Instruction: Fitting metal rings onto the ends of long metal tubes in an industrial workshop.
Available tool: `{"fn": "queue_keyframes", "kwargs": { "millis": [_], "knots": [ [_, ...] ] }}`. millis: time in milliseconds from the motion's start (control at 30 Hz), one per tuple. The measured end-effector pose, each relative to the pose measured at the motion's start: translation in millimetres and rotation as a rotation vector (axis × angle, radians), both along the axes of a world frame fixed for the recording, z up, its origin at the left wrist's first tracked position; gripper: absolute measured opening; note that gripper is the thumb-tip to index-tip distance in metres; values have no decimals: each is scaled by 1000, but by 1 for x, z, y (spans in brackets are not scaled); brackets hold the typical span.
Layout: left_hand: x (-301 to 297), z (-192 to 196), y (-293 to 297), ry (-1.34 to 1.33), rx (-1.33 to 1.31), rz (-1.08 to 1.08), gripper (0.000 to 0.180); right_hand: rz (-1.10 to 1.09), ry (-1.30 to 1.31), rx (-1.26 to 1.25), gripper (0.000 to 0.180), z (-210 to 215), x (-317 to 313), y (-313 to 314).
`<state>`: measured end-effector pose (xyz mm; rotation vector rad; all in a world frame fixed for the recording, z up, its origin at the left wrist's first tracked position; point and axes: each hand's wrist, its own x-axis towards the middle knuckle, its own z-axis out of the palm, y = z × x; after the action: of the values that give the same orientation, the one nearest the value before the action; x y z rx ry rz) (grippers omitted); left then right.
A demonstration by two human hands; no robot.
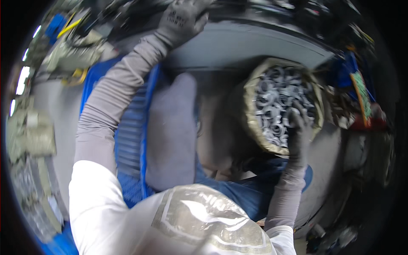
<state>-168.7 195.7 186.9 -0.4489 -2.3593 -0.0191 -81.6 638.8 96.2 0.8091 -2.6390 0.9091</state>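
My left hand [182,22], in a grey glove, is stretched far forward to the front edge of a dark machine or bench. Its thumb stands apart from the fingers, whose tips the picture's upper edge partly cuts off; I make out nothing held. On the right, an open sack [250,121] with a rolled-down tan rim is full of grey, curved, ring-like parts [272,100]. My gloved right hand [300,129] reaches over its near right rim. Its fingers are extended onto the parts, slightly blurred, and no part shows gripped in them.
Under my left arm stands a blue ribbed plastic crate [131,136], with a grey padded board [172,131] beside it. A grey panel [255,44] runs beneath the dark machine. Tan bags [38,134] lie at the far left. Blue and red items [367,121] are piled at the right.
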Motion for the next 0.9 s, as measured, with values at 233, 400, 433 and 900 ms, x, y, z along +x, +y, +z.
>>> {"fn": "queue_keyframes", "kwargs": {
  "millis": [233,400,433,900],
  "knots": [
    [249,-183,-184,-493,123,701,38,-37,-225,-163,37,-28,-7,11],
    [381,-305,-220,-962,-25,957,37,23,-297,-19,50,-53,-11,1],
    [386,-322,-223,-1013,-45,956,37,-23,-329,16,52,-55,-9,-2],
    [328,-414,-163,-1238,-29,848,25,-55,-551,-344,39,-56,18,-36]
  ]
}}
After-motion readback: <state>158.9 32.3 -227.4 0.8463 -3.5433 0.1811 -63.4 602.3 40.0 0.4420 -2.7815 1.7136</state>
